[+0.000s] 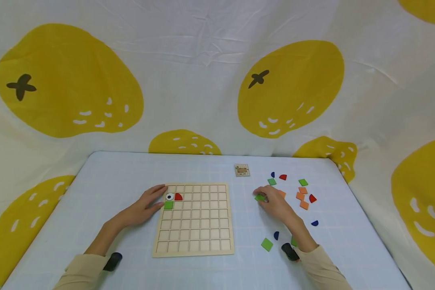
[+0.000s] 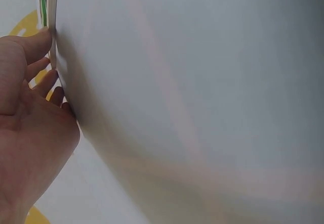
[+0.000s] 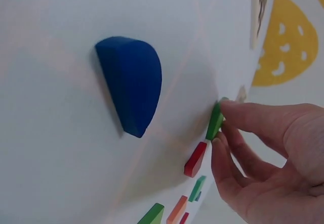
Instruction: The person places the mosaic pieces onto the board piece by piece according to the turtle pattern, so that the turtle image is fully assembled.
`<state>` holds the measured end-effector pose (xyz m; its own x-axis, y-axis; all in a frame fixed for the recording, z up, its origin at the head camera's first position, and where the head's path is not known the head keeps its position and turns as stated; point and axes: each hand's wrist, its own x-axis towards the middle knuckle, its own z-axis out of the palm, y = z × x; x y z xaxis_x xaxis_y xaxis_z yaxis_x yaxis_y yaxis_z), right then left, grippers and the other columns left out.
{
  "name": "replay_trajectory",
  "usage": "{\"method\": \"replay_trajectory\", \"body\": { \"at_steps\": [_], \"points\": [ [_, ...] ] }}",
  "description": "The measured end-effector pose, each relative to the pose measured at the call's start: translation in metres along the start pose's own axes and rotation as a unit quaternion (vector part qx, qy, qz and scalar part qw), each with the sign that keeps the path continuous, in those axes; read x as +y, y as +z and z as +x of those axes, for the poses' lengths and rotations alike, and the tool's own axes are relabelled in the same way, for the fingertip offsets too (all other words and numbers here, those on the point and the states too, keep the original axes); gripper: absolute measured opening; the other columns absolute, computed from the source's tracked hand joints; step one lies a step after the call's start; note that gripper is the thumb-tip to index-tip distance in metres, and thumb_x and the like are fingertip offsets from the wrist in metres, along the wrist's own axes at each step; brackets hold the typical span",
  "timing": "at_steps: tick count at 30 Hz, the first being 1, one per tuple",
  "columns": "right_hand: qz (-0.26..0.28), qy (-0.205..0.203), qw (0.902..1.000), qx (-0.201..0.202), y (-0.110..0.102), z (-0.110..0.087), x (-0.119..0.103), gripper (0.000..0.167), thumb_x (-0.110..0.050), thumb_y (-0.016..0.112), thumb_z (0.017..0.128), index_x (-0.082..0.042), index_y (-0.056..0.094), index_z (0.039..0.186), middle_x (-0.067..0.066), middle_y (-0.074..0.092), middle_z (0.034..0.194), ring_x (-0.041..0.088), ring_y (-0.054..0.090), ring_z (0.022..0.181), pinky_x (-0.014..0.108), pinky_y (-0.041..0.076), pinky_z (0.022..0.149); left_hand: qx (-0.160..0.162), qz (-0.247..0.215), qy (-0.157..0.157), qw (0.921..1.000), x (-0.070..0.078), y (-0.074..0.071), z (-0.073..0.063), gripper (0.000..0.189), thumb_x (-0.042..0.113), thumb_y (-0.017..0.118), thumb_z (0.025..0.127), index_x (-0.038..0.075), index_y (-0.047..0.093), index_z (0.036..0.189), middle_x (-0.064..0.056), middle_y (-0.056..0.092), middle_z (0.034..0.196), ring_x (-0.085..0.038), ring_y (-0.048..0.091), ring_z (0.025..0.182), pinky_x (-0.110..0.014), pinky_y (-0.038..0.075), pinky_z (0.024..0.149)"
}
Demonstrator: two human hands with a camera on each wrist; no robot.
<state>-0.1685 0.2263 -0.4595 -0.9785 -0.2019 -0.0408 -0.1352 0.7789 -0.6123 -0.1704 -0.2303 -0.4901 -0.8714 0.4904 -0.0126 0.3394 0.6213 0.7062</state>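
My left hand (image 1: 141,207) lies against the left edge of a wooden grid board (image 1: 204,214), its fingers fairly straight; the left wrist view shows the thumb and fingertips at that edge. In the board's upper left cells are a white disc with a black dot (image 1: 169,196), a red quarter-round piece (image 1: 179,197) and a green square tile (image 1: 168,205). Right of the board, my right hand (image 1: 275,203) pinches another green tile (image 3: 215,120) between thumb and fingers, just over the table. An orange tile (image 1: 282,193) is partly hidden behind this hand.
Loose pieces lie around the right hand: several orange tiles (image 1: 300,196), green tiles (image 1: 267,244), red quarter-rounds (image 1: 312,198) and blue half-rounds (image 3: 130,85). A small picture card (image 1: 242,170) lies behind the board. A patterned cloth (image 1: 203,80) hangs at the table's back.
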Motion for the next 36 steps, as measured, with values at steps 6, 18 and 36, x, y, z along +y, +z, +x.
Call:
{"method": "replay_trajectory", "body": {
  "at_steps": [6,18,36],
  "points": [
    [0.001,0.001,1.0000,-0.003,-0.001,0.000,0.000,0.028,0.007,0.071,0.092,0.000,0.071,0.119,0.015,0.066,0.117,0.028,0.058,0.099,0.046,0.055,0.095,-0.002,0.000,-0.001,1.0000,0.001,-0.001,-0.001,0.060,0.021,0.055,0.108,0.000,0.032,0.159,-0.025,0.024,0.164,-0.049,0.019,0.150,-0.070,0.022,0.116],
    [-0.002,-0.028,0.9994,0.022,0.005,0.005,-0.002,0.031,0.008,0.077,0.086,0.000,0.073,0.115,0.010,0.065,0.105,0.025,0.063,0.096,0.043,0.057,0.090,-0.001,-0.003,-0.001,1.0000,0.003,-0.001,-0.002,0.060,0.019,0.056,0.108,-0.001,0.032,0.159,-0.026,0.023,0.164,-0.049,0.017,0.150,-0.069,0.021,0.117],
    [0.047,-0.103,0.9911,0.070,0.025,0.022,-0.032,0.014,0.002,0.077,0.090,0.000,0.076,0.104,0.007,0.069,0.094,0.021,0.064,0.087,0.035,0.060,0.080,-0.004,-0.005,-0.012,0.9999,0.002,0.000,-0.001,0.060,0.019,0.055,0.108,0.001,0.031,0.160,-0.025,0.022,0.165,-0.048,0.017,0.151,-0.068,0.020,0.118]
  ]
}}
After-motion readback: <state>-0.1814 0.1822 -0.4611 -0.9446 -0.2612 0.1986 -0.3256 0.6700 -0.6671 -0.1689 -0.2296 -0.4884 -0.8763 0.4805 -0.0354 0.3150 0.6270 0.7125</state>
